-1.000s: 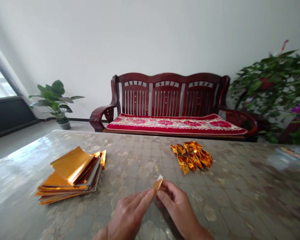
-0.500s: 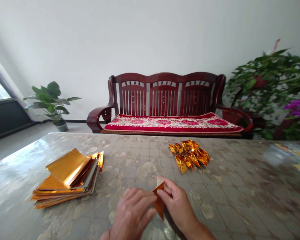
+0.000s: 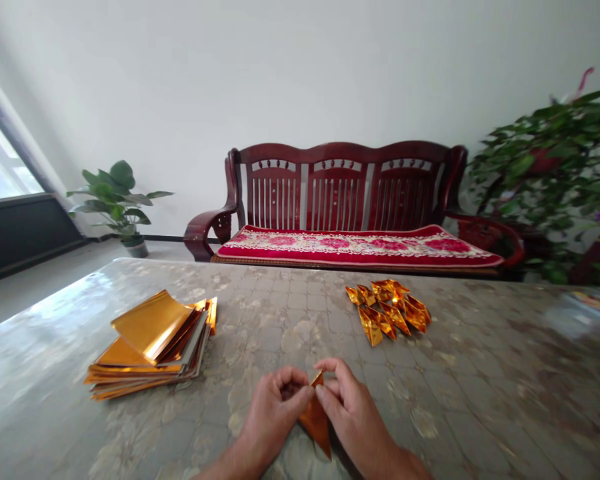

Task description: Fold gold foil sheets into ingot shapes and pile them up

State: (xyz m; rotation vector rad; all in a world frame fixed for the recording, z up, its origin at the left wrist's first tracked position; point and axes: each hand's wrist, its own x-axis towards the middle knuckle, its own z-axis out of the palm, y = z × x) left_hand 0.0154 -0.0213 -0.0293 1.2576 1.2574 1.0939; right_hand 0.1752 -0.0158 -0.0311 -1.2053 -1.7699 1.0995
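Between my hands, low in the middle of the view, is a folded piece of gold foil paper (image 3: 316, 424) with a point facing down toward me. My left hand (image 3: 276, 408) pinches its upper left edge with thumb and fingers. From the other side my right hand (image 3: 351, 411) grips the top with thumb and forefinger. Its back layers are hidden by my fingers. Farther off to the right lies a cluster of folded gold foil ingots (image 3: 391, 313). To the left rests a loose stack of gold foil sheets (image 3: 150, 350), some showing grey backs.
The table (image 3: 260, 313) has a shiny, patterned clear cover. A clear plastic bag (image 3: 575, 317) lies at its right edge. Beyond stands a dark red wooden bench (image 3: 335, 193) with a red floral cushion (image 3: 360, 245). Potted plants (image 3: 123, 193) flank it.
My left hand has gone from lying across the folded foil paper to pinching its upper edge. The paper has turned slightly and sits a little lower. The whole view has shifted slightly left.
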